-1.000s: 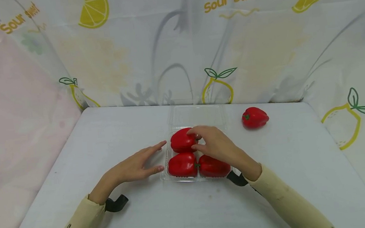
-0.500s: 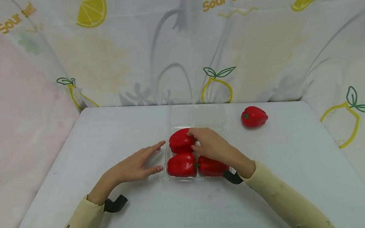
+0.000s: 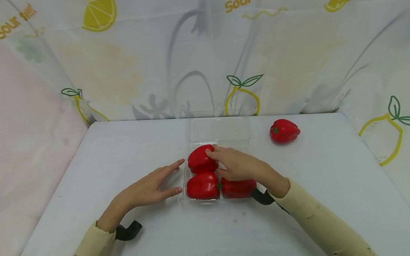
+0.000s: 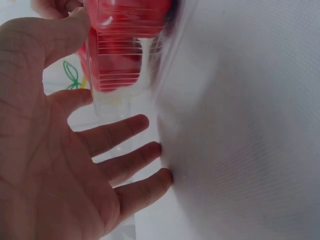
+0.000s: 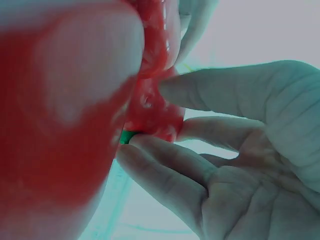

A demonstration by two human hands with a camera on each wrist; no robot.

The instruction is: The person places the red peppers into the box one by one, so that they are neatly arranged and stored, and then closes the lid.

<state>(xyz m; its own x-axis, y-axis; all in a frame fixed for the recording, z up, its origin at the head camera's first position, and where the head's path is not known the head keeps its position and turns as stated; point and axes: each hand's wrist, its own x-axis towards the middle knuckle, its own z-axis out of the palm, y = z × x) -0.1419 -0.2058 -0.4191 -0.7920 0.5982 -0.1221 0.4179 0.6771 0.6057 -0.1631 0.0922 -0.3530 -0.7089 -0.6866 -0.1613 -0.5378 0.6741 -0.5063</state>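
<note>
A clear plastic clamshell box (image 3: 201,203) lies unfolded, with three red bell peppers in it. In the head view my right hand (image 3: 238,164) holds the stem end of the back-left bell pepper (image 3: 199,160), thumb and fingertips against it. The right wrist view shows the fingers beside its green stem (image 5: 127,136). In front of it lies the front-left bell pepper (image 3: 200,186); the front-right bell pepper (image 3: 238,188) is partly hidden under my right hand. My left hand (image 3: 153,188) is spread at the box's left side, fingers fairly straight, holding nothing.
The transparent lid (image 3: 219,131) lies back behind the box, toward the printed fabric wall (image 3: 149,60). Another red bell pepper (image 3: 285,131) sits on the white table (image 3: 156,244) at the back right. Black curved mounts (image 3: 128,231) stick out under both wrists.
The right hand has shifted slightly, its fingers spreading a little at the back-left bell pepper, which has moved slightly left and tilted. The left hand stays by the box.
</note>
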